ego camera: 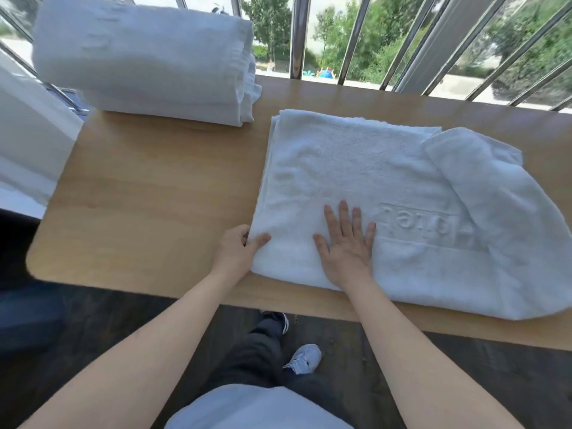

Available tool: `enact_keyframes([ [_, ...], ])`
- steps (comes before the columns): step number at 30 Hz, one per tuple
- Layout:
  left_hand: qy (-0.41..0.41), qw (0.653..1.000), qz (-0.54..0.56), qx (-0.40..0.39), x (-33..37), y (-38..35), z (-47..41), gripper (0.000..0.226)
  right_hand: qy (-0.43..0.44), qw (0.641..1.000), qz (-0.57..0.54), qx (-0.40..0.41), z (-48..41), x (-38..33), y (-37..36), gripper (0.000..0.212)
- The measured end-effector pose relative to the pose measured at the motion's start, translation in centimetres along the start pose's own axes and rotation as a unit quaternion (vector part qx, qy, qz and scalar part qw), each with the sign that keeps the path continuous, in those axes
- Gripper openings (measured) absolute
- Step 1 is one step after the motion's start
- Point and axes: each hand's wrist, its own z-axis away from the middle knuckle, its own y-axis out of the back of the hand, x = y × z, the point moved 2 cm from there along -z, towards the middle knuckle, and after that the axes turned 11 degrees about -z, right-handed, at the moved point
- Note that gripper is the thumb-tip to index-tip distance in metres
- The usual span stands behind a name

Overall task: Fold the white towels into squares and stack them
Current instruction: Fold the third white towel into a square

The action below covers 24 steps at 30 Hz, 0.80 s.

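A white towel (356, 168) with an embossed word lies folded on the wooden table (148, 196), right of centre. Its right end (501, 212) is bunched and laps over the flat part. My left hand (238, 250) pinches the towel's near left corner, thumb on top. My right hand (348, 243) lies flat on the towel near its front edge, fingers spread. A stack of folded white towels (142, 57) stands at the table's back left.
Metal window bars (298, 35) run along the far edge of the table, with trees outside. A white surface (28, 134) stands to the left of the table. Dark floor and my legs show below the table's near edge.
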Motion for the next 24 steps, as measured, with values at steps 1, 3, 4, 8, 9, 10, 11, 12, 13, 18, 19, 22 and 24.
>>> enact_keyframes([
  [1, 0.013, 1.000, 0.001, 0.022, -0.5, 0.1, 0.0, 0.043, -0.003, 1.000, 0.004, 0.001, 0.3, 0.3, 0.0, 0.062],
  [3, 0.033, 0.998, 0.026, 0.043, -0.7, 0.2, 0.3, 0.047, -0.012, 1.000, 0.017, 0.003, 0.9, 1.0, 0.0, 0.062],
  [4, 0.038, 0.998, 0.030, 0.043, -0.7, 0.2, 0.6, 0.048, -0.014, 1.000, 0.017, 0.003, 1.2, 1.3, 0.0, 0.063],
  [8, 0.010, 0.999, -0.036, -0.008, -1.1, 0.6, 1.5, 0.040, -0.006, 1.000, 0.003, 0.016, 1.6, 1.6, 0.0, 0.064],
  [9, 0.010, 0.998, -0.059, -0.003, -1.3, 0.7, 1.7, 0.039, -0.004, 1.000, 0.005, 0.017, 1.6, 1.6, -0.1, 0.064],
  [10, 0.013, 0.997, -0.072, 0.014, -1.3, 0.7, 1.9, 0.038, -0.004, 1.000, 0.008, 0.016, 1.7, 1.5, -0.3, 0.064],
  [11, 0.014, 0.997, -0.071, 0.037, -1.2, 0.6, 2.2, 0.035, -0.006, 1.000, 0.010, 0.017, 1.8, 1.5, -0.5, 0.064],
  [12, 0.015, 0.997, -0.052, 0.063, -0.8, 0.4, 2.6, 0.031, -0.007, 1.000, 0.011, 0.022, 1.8, 1.5, -0.6, 0.064],
  [13, 0.019, 0.996, -0.021, 0.090, -0.3, 0.1, 2.9, 0.031, -0.009, 1.000, 0.009, 0.026, 1.7, 1.4, -0.7, 0.064],
  [18, -0.090, 0.975, -0.111, 0.171, 2.4, -1.5, 3.0, 0.055, -0.003, 0.999, -0.005, 0.041, 0.6, 0.5, -0.6, 0.064],
  [19, -0.142, 0.964, -0.147, 0.167, 3.1, -2.0, 2.6, 0.053, 0.000, 0.999, -0.003, 0.047, 0.0, 0.4, -0.4, 0.064],
  [22, -0.266, 0.920, -0.270, 0.100, 5.2, -4.0, 0.4, 0.045, -0.001, 0.998, 0.002, 0.063, -1.9, 0.2, 0.4, 0.063],
  [24, -0.318, 0.890, -0.323, 0.055, 6.5, -5.4, -1.6, 0.048, -0.008, 0.996, -0.005, 0.088, -3.1, 0.3, 1.1, 0.062],
])
